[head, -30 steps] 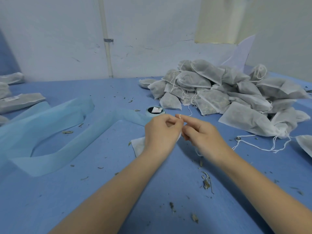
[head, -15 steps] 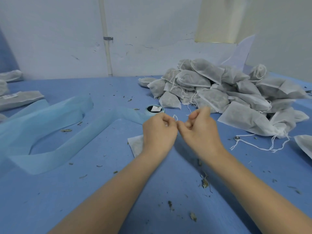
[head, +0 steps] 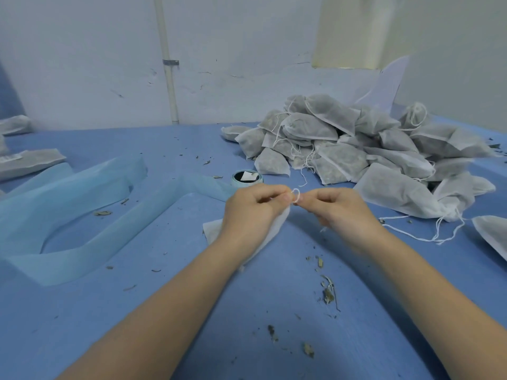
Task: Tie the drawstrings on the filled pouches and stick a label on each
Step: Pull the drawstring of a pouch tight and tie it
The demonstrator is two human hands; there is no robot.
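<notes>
Seen from the head camera: left hand and right hand raised together just above the blue tabletop, fingertips nearly meeting, fingers of both curled in a pinch on a thin white drawstring that stands up between them as a small loop. Held that way, most likely, to keep the loop open while an end is passed through for the knot. Under the left hand, a white pouch lying on the tabletop, mostly hidden by the hand and wrist, its neck seemingly drawn up toward the loop; contents not visible from here. No label visible on it, so that step probably still ahead. Just beyond the hands, a small round roll, pale blue at the rim with a white tab at its dark centre, possibly the label supply, kept within easy reach. Further right, a heap of pouches, grey-green filling showing through the thin fabric, loose strings trailing out, several apparently untied. Far left, a few flatter pouches set apart, one with a white strip on it, perhaps finished ones. Also a pale blue fabric strip lying folded at left, and dried herb bits scattered near the forearms.
</notes>
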